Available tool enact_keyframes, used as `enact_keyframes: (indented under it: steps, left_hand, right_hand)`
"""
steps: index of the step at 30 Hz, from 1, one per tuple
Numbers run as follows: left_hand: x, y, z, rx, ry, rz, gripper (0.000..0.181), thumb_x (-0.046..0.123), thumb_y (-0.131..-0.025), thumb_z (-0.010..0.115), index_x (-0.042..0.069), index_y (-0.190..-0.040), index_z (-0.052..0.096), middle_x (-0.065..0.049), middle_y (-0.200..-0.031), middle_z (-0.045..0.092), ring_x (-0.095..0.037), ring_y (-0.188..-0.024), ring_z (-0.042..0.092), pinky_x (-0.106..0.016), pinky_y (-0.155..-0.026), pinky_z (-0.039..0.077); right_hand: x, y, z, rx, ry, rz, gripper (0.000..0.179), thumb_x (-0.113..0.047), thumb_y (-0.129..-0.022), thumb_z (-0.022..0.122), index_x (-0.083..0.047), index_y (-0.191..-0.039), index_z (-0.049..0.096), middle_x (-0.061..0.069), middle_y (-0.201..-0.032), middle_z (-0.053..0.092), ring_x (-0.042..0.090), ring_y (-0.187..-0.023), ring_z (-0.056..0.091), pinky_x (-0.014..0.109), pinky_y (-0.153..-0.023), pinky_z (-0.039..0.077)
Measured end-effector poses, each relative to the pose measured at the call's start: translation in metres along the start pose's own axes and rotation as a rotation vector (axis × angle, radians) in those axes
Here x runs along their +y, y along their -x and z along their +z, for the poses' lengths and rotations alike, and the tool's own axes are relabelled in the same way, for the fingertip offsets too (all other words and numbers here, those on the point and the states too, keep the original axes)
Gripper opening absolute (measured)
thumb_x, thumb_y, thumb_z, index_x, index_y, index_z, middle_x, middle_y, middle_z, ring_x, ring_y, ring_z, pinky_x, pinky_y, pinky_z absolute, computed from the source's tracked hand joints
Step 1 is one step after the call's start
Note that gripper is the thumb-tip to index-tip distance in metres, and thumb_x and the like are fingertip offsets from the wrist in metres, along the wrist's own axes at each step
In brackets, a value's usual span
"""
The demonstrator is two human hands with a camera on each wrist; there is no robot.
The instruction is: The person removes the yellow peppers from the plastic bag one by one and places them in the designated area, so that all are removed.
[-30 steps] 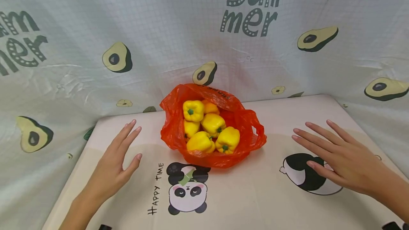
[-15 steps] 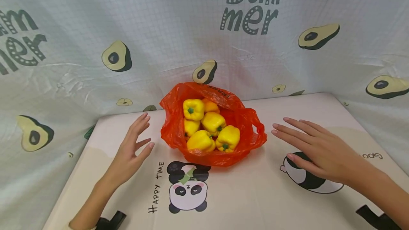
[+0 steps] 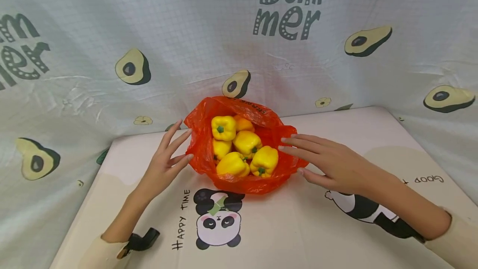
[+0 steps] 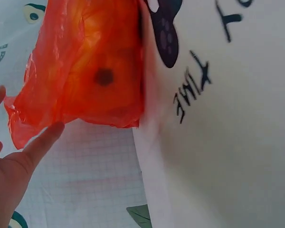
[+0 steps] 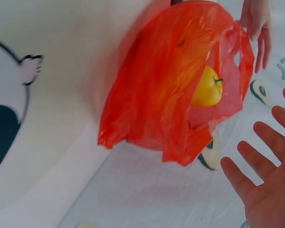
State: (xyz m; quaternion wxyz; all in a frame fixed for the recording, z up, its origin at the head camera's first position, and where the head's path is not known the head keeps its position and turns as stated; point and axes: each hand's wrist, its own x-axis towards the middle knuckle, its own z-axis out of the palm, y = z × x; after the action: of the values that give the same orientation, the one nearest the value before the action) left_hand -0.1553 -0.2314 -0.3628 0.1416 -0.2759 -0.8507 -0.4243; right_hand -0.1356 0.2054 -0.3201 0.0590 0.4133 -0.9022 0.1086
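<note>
An orange-red plastic bag point(image 3: 257, 186) stands with its mouth open on the table, holding several yellow bell peppers point(image 3: 247, 143) with green stems. My left hand point(image 3: 164, 161) is at the bag's left rim, fingers spread and thumb apart, holding nothing. On the other side my right hand point(image 3: 328, 161) reaches over the bag's right handle, its fingers straight and spread. In the left wrist view the thumb point(image 4: 45, 140) is right at the bag's edge. The right wrist view shows the right fingers point(image 5: 259, 159) beside the bag with nothing between them.
The pale table point(image 3: 276, 231) carries printed pandas point(image 3: 218, 227) and lettering. Behind it hangs a whitish curtain point(image 3: 186, 32) with avocado and "summer" prints, close behind the bag. A black strap point(image 3: 143, 240) shows at the left wrist.
Both hands have moved inward from the sides toward the bag, the left rightward, the right leftward until it overlaps the handle. The bag and peppers have stayed in place.
</note>
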Motion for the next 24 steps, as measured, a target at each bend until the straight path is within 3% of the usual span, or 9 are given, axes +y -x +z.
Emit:
enact_keyframes:
  steps: [6,11,17,24]
  left_hand:
    - [-0.007,-0.016,-0.006,-0.083,-0.013,0.029,0.066,-0.003,-0.088,0.075,0.011,-0.148,0.053,-0.004,-0.169,0.017,-0.038,-0.144,0.04,-0.033,-0.088,0.057]
    - [-0.013,-0.028,-0.012,-0.178,-0.005,0.021,0.067,0.002,-0.086,0.078,0.013,-0.148,0.055,-0.001,-0.17,0.014,-0.038,-0.14,0.044,-0.046,-0.091,0.057]
    - [-0.017,-0.035,-0.015,-0.256,0.037,0.022,0.064,0.002,-0.086,0.079,0.011,-0.145,0.057,0.001,-0.169,0.02,-0.038,-0.143,0.04,-0.043,-0.09,0.058]
    - [-0.021,-0.039,-0.014,-0.289,0.023,0.041,0.062,0.002,-0.083,0.081,0.009,-0.142,0.06,-0.004,-0.165,0.03,-0.036,-0.145,0.039,-0.039,-0.087,0.059]
  right_hand:
    - [-0.004,-0.026,0.002,-0.018,-0.105,-0.005,0.058,-0.035,-0.097,0.068,-0.028,-0.152,0.049,-0.002,-0.156,0.047,0.026,-0.143,0.043,0.053,-0.104,0.051]
    - [-0.005,-0.049,0.005,-0.038,-0.174,0.011,0.059,-0.035,-0.099,0.064,-0.033,-0.154,0.044,-0.004,-0.157,0.045,0.023,-0.143,0.043,0.052,-0.104,0.051]
    - [-0.009,-0.08,0.009,-0.077,-0.272,-0.015,0.058,-0.038,-0.102,0.059,-0.032,-0.157,0.04,-0.003,-0.159,0.042,0.025,-0.146,0.039,0.054,-0.109,0.045]
    - [-0.012,-0.12,0.022,-0.11,-0.29,-0.05,0.062,-0.038,-0.101,0.062,-0.024,-0.157,0.04,0.002,-0.16,0.042,0.025,-0.149,0.036,0.051,-0.114,0.041]
